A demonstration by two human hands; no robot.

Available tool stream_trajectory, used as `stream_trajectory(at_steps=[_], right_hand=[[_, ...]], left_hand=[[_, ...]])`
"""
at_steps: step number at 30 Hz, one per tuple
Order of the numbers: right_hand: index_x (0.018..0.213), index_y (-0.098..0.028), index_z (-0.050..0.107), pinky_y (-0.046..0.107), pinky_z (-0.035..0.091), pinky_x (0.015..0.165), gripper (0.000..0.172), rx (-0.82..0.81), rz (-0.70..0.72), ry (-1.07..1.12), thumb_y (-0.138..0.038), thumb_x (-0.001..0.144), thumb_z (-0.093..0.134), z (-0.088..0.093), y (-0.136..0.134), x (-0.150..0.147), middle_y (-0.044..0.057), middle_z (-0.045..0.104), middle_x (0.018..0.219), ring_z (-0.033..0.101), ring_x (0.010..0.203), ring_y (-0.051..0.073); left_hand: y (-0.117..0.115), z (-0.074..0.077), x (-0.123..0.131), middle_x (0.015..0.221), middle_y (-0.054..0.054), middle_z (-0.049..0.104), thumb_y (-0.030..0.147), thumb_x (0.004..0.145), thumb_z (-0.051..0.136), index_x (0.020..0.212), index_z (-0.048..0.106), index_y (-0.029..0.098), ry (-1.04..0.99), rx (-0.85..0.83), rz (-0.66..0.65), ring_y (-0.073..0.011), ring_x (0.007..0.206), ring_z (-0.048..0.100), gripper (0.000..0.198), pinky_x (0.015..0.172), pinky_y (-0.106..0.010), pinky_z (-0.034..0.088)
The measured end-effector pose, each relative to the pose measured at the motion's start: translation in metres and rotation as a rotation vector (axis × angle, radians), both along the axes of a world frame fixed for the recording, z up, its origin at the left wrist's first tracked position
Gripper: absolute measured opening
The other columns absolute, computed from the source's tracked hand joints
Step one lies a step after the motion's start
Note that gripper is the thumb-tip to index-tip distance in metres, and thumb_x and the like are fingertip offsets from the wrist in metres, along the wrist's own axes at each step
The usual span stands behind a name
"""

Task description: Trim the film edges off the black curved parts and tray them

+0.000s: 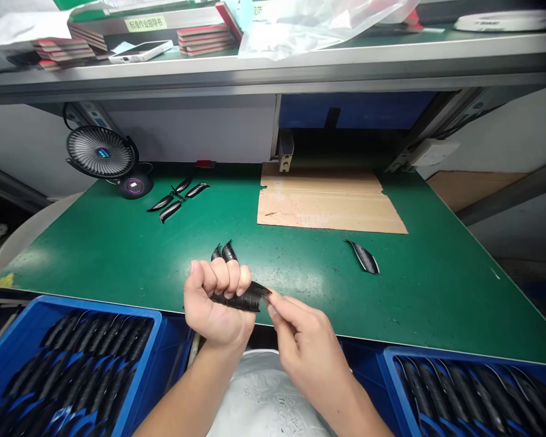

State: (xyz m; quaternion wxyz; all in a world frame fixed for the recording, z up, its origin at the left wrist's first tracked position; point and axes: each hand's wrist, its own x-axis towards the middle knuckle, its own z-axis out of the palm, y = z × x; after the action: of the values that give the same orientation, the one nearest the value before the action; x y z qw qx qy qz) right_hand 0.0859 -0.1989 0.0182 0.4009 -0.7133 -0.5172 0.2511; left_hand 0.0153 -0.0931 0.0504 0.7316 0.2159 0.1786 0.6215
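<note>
A black curved plastic piece [248, 300] lies across my left hand [221, 306], whose fingers are wrapped round it. Two more black curved tips [229, 250] stick up behind the knuckles; whether they join the held piece is hidden. At the right end of the piece, the thumb and forefinger of my right hand [307, 337] are pinched together against its edge. Something thin seems to be between those fingertips, too small to name. On the green table to the right lies a single black curved piece [364, 257].
Several joined black pieces [178, 199] lie at the back left beside a small fan [102, 152]. A cardboard sheet [332, 203] covers the back middle. Blue bins with black pieces stand at the front left [157, 321] and front right [391, 358]. Overhead runs a loaded shelf [273, 79].
</note>
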Motion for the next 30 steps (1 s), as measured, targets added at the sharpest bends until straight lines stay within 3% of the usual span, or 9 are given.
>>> stream_trajectory(at_steps=[4,8,10,13,17,19,23,27,30], right_hand=[[0.126,-0.02,0.059,0.029,0.035,0.054,0.04,0.053,-0.035,-0.265,-0.012,0.095,0.035,-0.01,-0.004,-0.002,0.003,0.06,0.079,0.051,0.059,0.016],[0.136,-0.019,0.053,0.028,0.041,0.062,0.045,0.29,-0.071,-0.378,-0.01,0.093,0.046,-0.019,-0.009,-0.005,0.006,0.065,0.084,0.058,0.07,0.017],[0.129,-0.02,0.058,0.027,0.044,0.061,0.038,0.349,-0.125,-0.129,-0.017,0.092,0.056,-0.019,-0.009,-0.007,0.005,0.066,0.085,0.059,0.07,0.017],[0.104,-0.019,0.068,0.024,0.041,0.053,0.024,0.22,-0.222,0.419,-0.037,0.088,0.066,-0.015,0.0,-0.008,0.002,0.062,0.076,0.053,0.062,0.014],[0.073,-0.016,0.062,0.021,0.026,0.045,0.037,0.063,-0.143,0.755,-0.05,0.086,0.066,-0.009,0.013,-0.006,-0.005,0.044,0.056,0.032,0.048,0.008],[0.07,-0.016,0.059,0.022,0.023,0.045,0.038,0.053,-0.121,0.734,-0.049,0.089,0.062,-0.007,0.014,-0.006,-0.006,0.039,0.052,0.028,0.047,0.007],[0.07,-0.018,0.059,0.024,0.027,0.048,0.036,0.111,-0.165,0.491,-0.043,0.095,0.056,-0.01,0.005,-0.01,-0.004,0.044,0.054,0.035,0.049,0.009],[0.074,-0.019,0.06,0.025,0.034,0.054,0.025,0.302,-0.187,0.287,-0.029,0.096,0.054,-0.023,-0.006,-0.012,0.0,0.054,0.064,0.046,0.057,0.012],[0.081,-0.021,0.06,0.025,0.039,0.057,0.017,0.421,-0.273,0.26,-0.021,0.097,0.052,-0.028,-0.014,-0.006,0.0,0.056,0.07,0.051,0.06,0.013]], left_hand=[[0.006,-0.001,0.001,0.051,0.006,0.009,0.029,0.093,0.044,0.056,0.014,0.019,-0.001,-0.116,0.014,-0.0087,0.043,0.013,0.049,0.041,-0.022,0.023],[0.017,-0.005,0.0,0.051,0.007,0.011,0.029,0.09,0.049,0.058,0.013,0.019,-0.036,-0.254,-0.014,-0.0077,0.043,0.014,0.049,0.04,-0.02,0.023],[0.021,-0.007,-0.001,0.051,0.007,0.011,0.027,0.089,0.049,0.059,0.013,0.019,-0.059,-0.29,-0.029,-0.0073,0.043,0.014,0.048,0.04,-0.019,0.023],[0.02,-0.007,0.0,0.051,0.007,0.012,0.027,0.089,0.048,0.058,0.013,0.019,-0.086,-0.286,-0.05,-0.0072,0.042,0.014,0.048,0.04,-0.019,0.023],[0.011,-0.003,0.001,0.051,0.006,0.011,0.03,0.091,0.047,0.056,0.015,0.02,-0.081,-0.191,-0.086,-0.0078,0.042,0.013,0.049,0.038,-0.021,0.023],[0.006,-0.001,0.001,0.051,0.006,0.011,0.031,0.091,0.047,0.056,0.015,0.02,-0.075,-0.163,-0.092,-0.008,0.042,0.013,0.049,0.038,-0.021,0.023],[0.001,0.0,0.0,0.051,0.007,0.01,0.032,0.09,0.05,0.056,0.015,0.02,-0.085,-0.21,-0.123,-0.008,0.042,0.013,0.05,0.038,-0.02,0.024],[0.007,-0.001,-0.003,0.052,0.007,0.011,0.03,0.091,0.048,0.058,0.014,0.02,-0.114,-0.312,-0.173,-0.0078,0.043,0.013,0.048,0.038,-0.018,0.025],[0.018,0.002,-0.008,0.052,0.006,0.012,0.026,0.092,0.044,0.059,0.013,0.02,-0.163,-0.346,-0.125,-0.0071,0.042,0.015,0.046,0.038,-0.018,0.025]])
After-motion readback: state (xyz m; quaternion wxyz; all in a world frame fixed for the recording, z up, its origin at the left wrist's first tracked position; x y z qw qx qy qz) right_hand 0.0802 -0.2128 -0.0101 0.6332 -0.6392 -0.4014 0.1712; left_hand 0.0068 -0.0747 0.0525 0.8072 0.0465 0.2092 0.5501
